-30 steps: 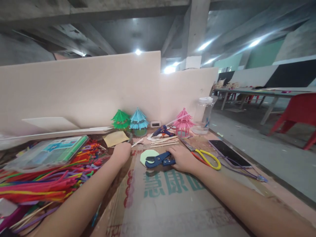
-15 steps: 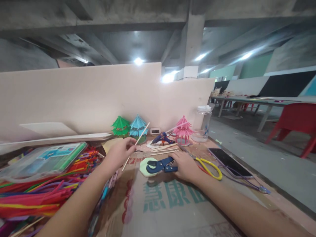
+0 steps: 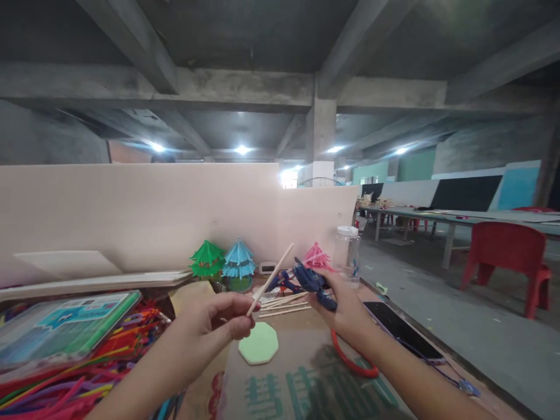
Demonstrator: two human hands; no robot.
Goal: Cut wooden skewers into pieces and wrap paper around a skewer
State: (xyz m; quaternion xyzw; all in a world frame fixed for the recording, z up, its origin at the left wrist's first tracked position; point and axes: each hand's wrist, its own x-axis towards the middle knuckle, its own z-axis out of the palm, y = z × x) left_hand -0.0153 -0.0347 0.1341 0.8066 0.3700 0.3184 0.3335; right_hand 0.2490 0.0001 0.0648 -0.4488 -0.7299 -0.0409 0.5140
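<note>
Over the cardboard (image 3: 301,344), my left hand (image 3: 219,324) is pinching a stick (image 3: 270,279) rising toward 1 o'clock; right hand (image 3: 346,308) clamping cutter (image 3: 311,281); octagon (image 3: 259,343) lying at 6.

One held stick (image 3: 270,279), one blue cutter (image 3: 313,281), three paper pagodas (image 3: 238,265), one green octagon (image 3: 258,343), one bottle (image 3: 347,252).

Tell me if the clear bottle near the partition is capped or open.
Capped: the bottle stands upright with its white lid on top.
</note>
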